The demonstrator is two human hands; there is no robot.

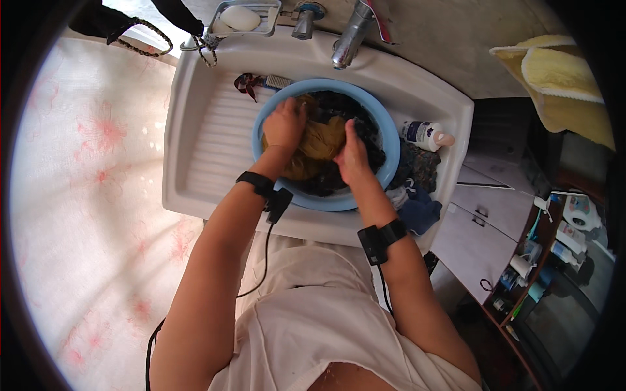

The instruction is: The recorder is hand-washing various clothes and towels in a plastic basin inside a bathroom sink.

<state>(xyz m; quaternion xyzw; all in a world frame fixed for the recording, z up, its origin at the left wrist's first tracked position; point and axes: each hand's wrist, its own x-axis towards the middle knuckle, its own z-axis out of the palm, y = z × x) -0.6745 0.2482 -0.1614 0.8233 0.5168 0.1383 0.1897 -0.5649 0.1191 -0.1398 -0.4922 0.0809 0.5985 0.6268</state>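
Note:
A round light-blue basin sits in the white sink, holding dark water and dark cloth. Bunched between my two hands is a mustard-yellow piece of cloth, wet and partly over the water. My left hand is closed on its left part, knuckles up, inside the basin's left side. From the right, my right hand grips the cloth's edge with the thumb raised; its other fingers are partly hidden by the cloth. Each wrist wears a black strap with a small device and a cable.
The sink has a ribbed left slope with a brush at its back. Right of the basin lie a white bottle and dark blue cloth. A faucet and soap dish are behind; a yellow towel hangs right.

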